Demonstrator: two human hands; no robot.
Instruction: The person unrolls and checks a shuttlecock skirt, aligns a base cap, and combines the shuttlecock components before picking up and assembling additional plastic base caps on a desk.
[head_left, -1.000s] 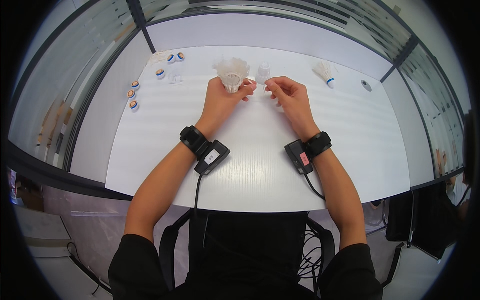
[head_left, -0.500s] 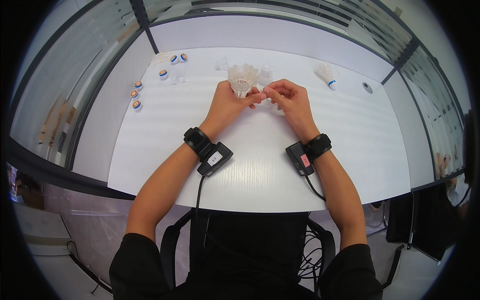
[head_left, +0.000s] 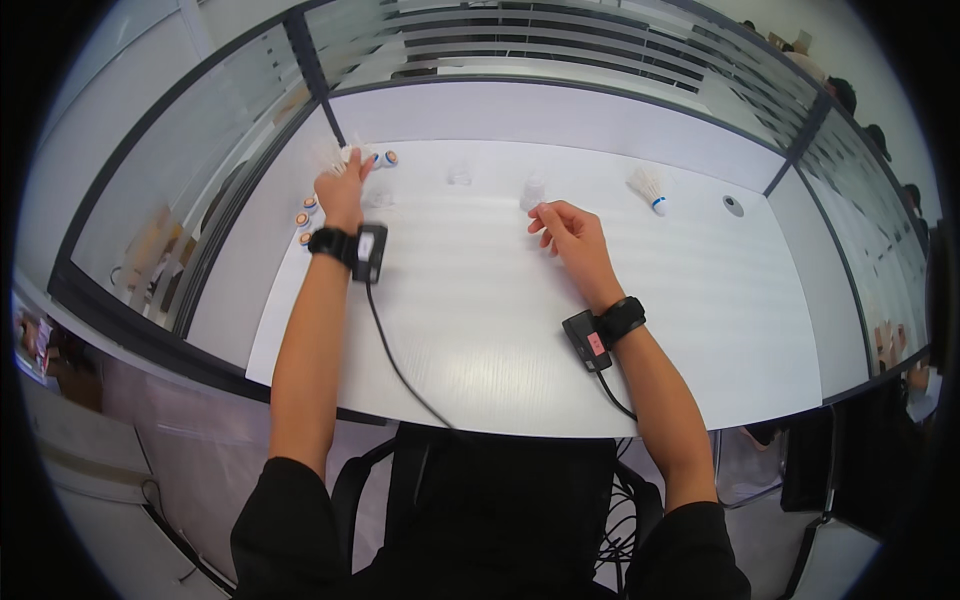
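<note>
Some corks (head_left: 305, 239) half-hidden; feathers (head_left: 325, 157) at left hand (head_left: 342, 191) unclear.

The left fingers (head_left: 354, 168) have moved from beside the right fingers (head_left: 551, 216) to the desk's (head_left: 480, 300) far left corner.

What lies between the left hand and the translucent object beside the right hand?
In the head view, two small translucent pieces lie there, on the white table.
</note>
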